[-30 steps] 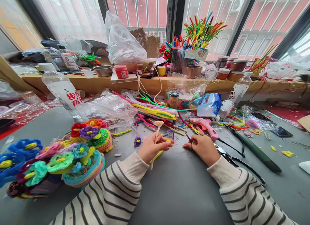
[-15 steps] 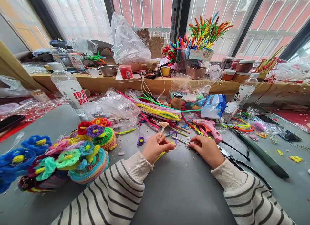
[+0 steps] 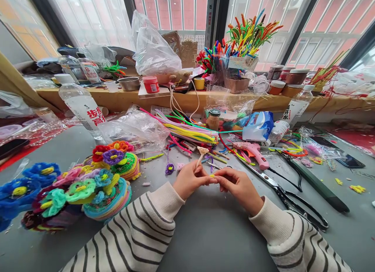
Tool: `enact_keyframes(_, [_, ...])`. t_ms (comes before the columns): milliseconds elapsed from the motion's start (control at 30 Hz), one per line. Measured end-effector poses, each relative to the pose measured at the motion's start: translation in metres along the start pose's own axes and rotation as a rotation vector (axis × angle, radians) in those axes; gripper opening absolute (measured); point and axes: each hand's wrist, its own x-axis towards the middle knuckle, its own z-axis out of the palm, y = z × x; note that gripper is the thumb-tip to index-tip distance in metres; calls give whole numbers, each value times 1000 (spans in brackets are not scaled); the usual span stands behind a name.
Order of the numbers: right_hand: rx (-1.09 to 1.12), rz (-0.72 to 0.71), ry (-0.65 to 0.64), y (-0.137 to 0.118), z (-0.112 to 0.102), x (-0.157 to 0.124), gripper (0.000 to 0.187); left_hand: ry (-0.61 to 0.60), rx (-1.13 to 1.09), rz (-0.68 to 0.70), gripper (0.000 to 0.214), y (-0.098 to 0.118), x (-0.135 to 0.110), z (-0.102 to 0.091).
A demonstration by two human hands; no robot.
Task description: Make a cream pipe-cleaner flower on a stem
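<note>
My left hand point(image 3: 191, 179) is closed, its thumb and finger pinching a yellow pipe cleaner point(image 3: 213, 176) of which only a small bit shows. From the same hand a cream-coloured piece with a stem and a small flared head point(image 3: 202, 151) sticks up. The fingertips of my right hand point(image 3: 240, 185) meet the left ones and pinch the yellow pipe cleaner too. Small scissors point(image 3: 227, 166) lie just behind my hands, partly hidden. A purple pipe-cleaner flower point(image 3: 169, 169) rests on the table left of them.
Finished pipe-cleaner flowers point(image 3: 80, 189) stand at the left. Bundled pipe cleaners point(image 3: 190, 131), a jar point(image 3: 213, 119) and a pink glue gun point(image 3: 252, 153) lie beyond my hands. Large black-handled scissors point(image 3: 285, 195) and a dark green bar point(image 3: 320, 188) are at the right.
My right hand has left the small scissors and moved left to meet my left hand at the yellow pipe cleaner. The cream piece has shifted slightly right.
</note>
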Motion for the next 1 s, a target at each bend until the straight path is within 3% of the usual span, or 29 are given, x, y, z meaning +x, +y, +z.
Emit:
enact_keyframes(167, [-49,-11,26,2,-1,-1,18,12,41,14,38,-1,0,-2])
enact_keyframes(300, [-88,-1,45,4,-2,-1,18,112,22,109,30,-1,1,-6])
enact_keyframes(467, [-117,-3,44,7,0,1,18,19,187,190,15,1,-3,-3])
enact_keyframes(633, [-161,-17,42,10,1,1,18,61,397,263,8,-4,-4,4])
enact_keyframes(833, [-250,-40,85,10,0,0,17,160,409,277,18,-9,-2,8])
enact_keyframes(1000, [-243,-21,123,6,1,0,16,168,386,252,25,-8,-2,10])
